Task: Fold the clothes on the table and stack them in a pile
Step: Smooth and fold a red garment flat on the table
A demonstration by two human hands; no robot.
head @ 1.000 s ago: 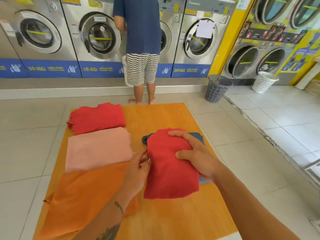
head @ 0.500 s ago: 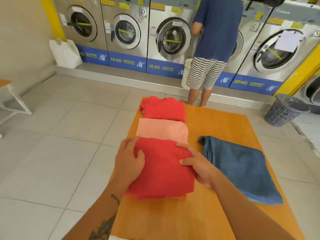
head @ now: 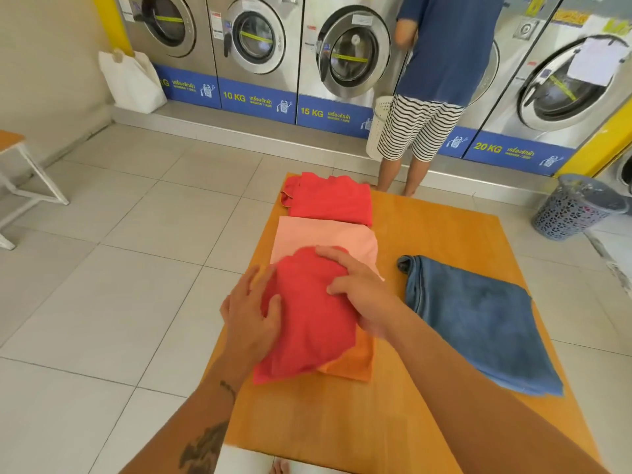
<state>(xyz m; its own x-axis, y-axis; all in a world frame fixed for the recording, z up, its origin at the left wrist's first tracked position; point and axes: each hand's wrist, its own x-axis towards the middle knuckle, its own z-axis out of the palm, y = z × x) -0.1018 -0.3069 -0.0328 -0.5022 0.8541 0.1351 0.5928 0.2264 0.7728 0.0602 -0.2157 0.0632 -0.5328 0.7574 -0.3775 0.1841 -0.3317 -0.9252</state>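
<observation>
Watching someone fold laundry at the laundromat, on a low orange wooden table (head: 427, 422). Right now both hands are on a folded red knit garment (head: 307, 323) that sits on top of a folded orange cloth (head: 355, 364) at the near left of the table, with its far edge lapping onto the pale pink folded piece (head: 325, 234) behind it. The left hand (head: 253, 313) lies flat against the red piece's left edge, fingers spread, pressing rather than gripping. The right hand (head: 359, 285) is curled over the top right corner, thumb on top and fingers bent over the fabric; looks like a loose hold on that corner, though I can't see what the fingertips are doing underneath.

To me this is the stacking step: the red one is being set down and squared up on the orange one. It's sitting crooked, so the next move probably calls for a small twist to line the edges up, then letting go.

Further back there's another folded red shirt (head: 331, 200) behind the pink one, and a blue denim-looking garment (head: 478, 319) lying well apart on the right, only roughly folded. That one likely needs doing next.
</observation>
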